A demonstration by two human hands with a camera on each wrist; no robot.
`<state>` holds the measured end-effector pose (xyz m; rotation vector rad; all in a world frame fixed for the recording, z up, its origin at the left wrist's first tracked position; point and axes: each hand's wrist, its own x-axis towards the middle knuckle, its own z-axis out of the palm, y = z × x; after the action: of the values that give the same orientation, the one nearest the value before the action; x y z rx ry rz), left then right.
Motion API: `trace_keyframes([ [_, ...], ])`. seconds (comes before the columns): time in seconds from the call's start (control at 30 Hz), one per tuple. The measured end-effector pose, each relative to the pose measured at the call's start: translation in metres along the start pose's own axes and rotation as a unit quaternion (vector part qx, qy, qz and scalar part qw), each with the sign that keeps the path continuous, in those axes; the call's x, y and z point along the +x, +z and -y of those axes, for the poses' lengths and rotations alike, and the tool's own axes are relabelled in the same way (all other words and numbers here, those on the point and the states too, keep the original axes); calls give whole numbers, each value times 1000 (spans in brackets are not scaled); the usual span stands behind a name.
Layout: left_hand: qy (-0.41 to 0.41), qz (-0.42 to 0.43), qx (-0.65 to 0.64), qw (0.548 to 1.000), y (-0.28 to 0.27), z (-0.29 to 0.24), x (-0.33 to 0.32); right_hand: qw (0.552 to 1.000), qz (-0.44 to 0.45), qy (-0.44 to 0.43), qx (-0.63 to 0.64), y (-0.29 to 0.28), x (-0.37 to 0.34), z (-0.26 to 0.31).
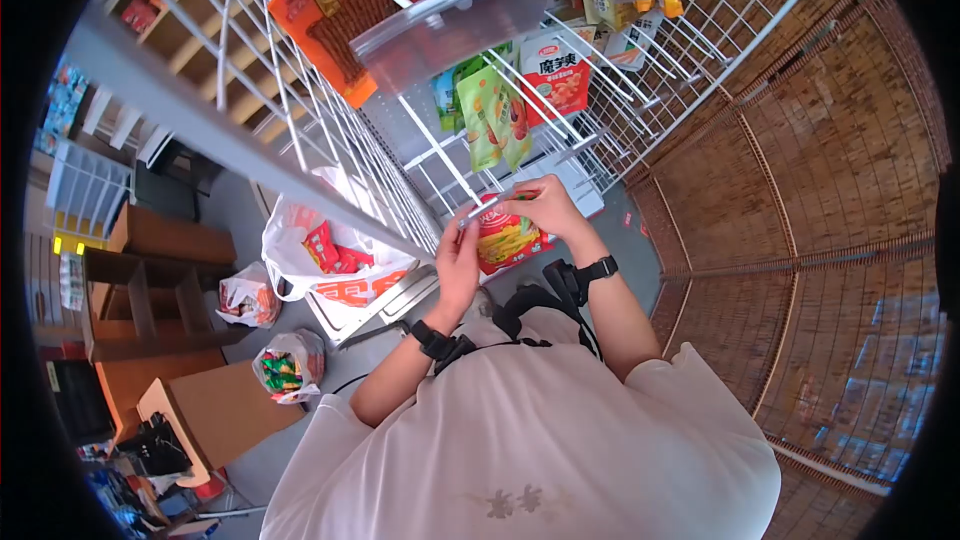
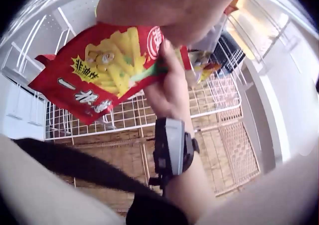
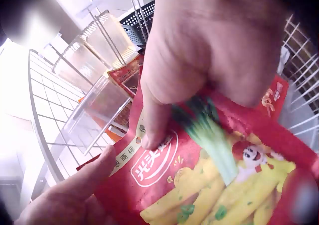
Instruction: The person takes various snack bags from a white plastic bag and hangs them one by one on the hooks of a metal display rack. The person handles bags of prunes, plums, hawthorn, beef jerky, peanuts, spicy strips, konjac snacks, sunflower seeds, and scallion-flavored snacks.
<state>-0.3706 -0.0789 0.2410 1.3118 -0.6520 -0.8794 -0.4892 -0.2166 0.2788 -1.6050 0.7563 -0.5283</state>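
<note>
A red snack bag (image 1: 508, 240) with yellow strips and green stalks pictured on its front is held between both hands. At the bag's top left corner, the left hand (image 1: 459, 265) grips its edge, with the thumb along the front in the right wrist view. The right hand (image 1: 550, 208) pinches the top edge on the other side, its thumb (image 3: 155, 128) pressed near the white logo. In the head view, the front end of a white wire hook (image 1: 490, 206) overlaps the bag's top between the two hands. The left hand (image 2: 164, 8) hides part of the bag in the left wrist view.
A white wire rack surrounds the hands, with a green-yellow pouch (image 1: 493, 118), a red-white pouch (image 1: 557, 75) and an orange pack (image 1: 325, 25) hanging on it. A clear label holder (image 1: 460, 25) juts out above. Plastic bags (image 1: 285, 240) of packets stand at left; a woven partition (image 1: 790, 210) is at right.
</note>
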Motion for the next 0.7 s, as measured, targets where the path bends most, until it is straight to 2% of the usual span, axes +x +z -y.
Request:
trace_keyframes([
  [0.1,-11,-40,-74,996,5,-5,-3,998,58,0,-23,-8,5,4],
  [0.2,-29,-79,-135,987,14,-18,-6,995,100,-10,20,-10,13,1],
  [0.27,-22,-140,-164,976,25,-25,-9,991,126,-22,41,-10,20,6],
  [0.37,51,-226,-99,968,37,-23,-9,982,167,-68,59,-8,31,5],
  [0.53,79,-306,-69,946,44,-11,-4,963,230,-141,27,-3,52,5],
  [0.6,110,-342,-34,933,46,-7,-3,957,253,-142,23,-2,57,6],
  [0.7,109,-357,-34,927,46,-10,2,948,285,-131,54,-3,64,7],
])
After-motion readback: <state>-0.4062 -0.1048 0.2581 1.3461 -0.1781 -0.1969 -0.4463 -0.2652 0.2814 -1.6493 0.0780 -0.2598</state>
